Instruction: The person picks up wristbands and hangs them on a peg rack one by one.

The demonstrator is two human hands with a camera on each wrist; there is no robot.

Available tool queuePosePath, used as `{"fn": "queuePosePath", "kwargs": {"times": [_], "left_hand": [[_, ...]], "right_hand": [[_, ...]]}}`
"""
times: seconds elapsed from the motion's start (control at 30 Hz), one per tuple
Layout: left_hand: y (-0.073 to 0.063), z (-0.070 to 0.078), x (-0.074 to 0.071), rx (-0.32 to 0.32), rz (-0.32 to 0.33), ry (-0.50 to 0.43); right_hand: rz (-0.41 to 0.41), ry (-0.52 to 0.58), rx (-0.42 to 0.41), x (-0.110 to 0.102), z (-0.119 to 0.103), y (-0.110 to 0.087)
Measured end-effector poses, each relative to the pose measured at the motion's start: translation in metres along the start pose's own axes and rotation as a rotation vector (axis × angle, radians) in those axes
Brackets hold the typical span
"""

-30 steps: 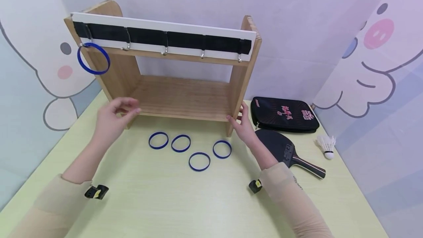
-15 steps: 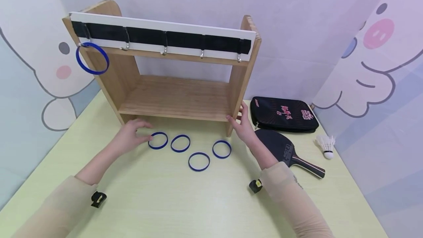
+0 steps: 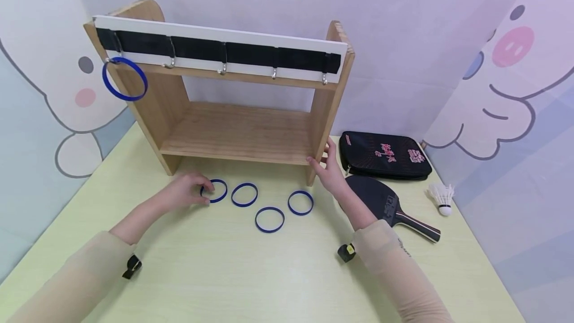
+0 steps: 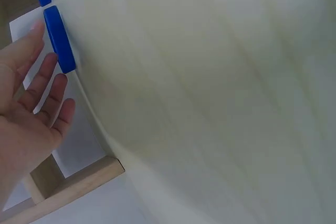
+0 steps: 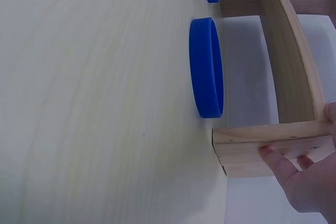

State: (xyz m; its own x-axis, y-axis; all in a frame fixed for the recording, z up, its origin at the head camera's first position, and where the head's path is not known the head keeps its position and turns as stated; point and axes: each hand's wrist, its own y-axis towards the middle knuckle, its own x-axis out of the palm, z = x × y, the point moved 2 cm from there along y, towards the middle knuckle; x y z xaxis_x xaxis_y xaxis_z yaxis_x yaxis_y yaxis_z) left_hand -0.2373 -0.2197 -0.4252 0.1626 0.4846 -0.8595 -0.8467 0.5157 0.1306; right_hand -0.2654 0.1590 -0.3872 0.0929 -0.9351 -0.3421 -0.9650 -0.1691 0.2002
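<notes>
At the leftmost blue ring point(image 3: 226, 191) on the table, my left hand point(image 3: 186, 192) reaches in with thumb and fingers spread apart. In the left wrist view those fingertips are right at the edge of the blue ring point(image 4: 60, 40). My right hand point(image 3: 331, 173) grips the lower right side panel of the wooden shelf point(image 3: 237, 131), thumb in front and fingers on the outer side. Three more blue rings lie flat to the right, among them a front ring point(image 3: 270, 232). Another blue ring point(image 3: 127, 98) hangs from the leftmost hook of the hook strip point(image 3: 197, 50).
Several silver hooks line the shelf's front, including a middle hook point(image 3: 222, 70). Right of the shelf lie a black zip case point(image 3: 381, 156), a table tennis bat point(image 3: 374, 196) and a shuttlecock point(image 3: 443, 198). Walls with cartoon prints stand behind and at both sides.
My left hand has moved down and right from the shelf's lower left corner to the leftmost ring on the table. My right hand keeps its hold on the side panel.
</notes>
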Motion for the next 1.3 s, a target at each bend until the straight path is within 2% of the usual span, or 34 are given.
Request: {"fn": "queuePosePath", "kwargs": {"times": [0.1, 0.3, 0.53, 0.73, 0.9, 1.13, 1.3], "left_hand": [[0.000, 0.001, 0.002, 0.024, -0.016, 0.033], [0.001, 0.001, 0.005, 0.031, -0.018, 0.107], [0.000, 0.001, 0.004, 0.045, -0.008, 0.131], [0.001, 0.007, -0.002, 0.032, 0.003, 0.108], [0.003, 0.012, -0.009, 0.013, 0.008, 0.103], [0.004, 0.020, -0.019, -0.019, 0.002, 0.066], [0.004, 0.027, -0.026, -0.046, 0.020, 0.052]], "right_hand": [[-0.001, -0.005, -0.002, 0.000, -0.013, -0.006], [-0.005, -0.009, -0.008, 0.000, -0.015, -0.007], [0.015, -0.007, -0.016, 0.000, 0.019, 0.007], [0.022, -0.016, -0.025, 0.001, 0.022, 0.007], [0.014, 0.002, -0.001, 0.000, 0.018, 0.006], [-0.003, 0.001, -0.021, 0.000, -0.010, -0.004], [-0.008, 0.009, 0.003, 0.000, -0.012, -0.006]]}}
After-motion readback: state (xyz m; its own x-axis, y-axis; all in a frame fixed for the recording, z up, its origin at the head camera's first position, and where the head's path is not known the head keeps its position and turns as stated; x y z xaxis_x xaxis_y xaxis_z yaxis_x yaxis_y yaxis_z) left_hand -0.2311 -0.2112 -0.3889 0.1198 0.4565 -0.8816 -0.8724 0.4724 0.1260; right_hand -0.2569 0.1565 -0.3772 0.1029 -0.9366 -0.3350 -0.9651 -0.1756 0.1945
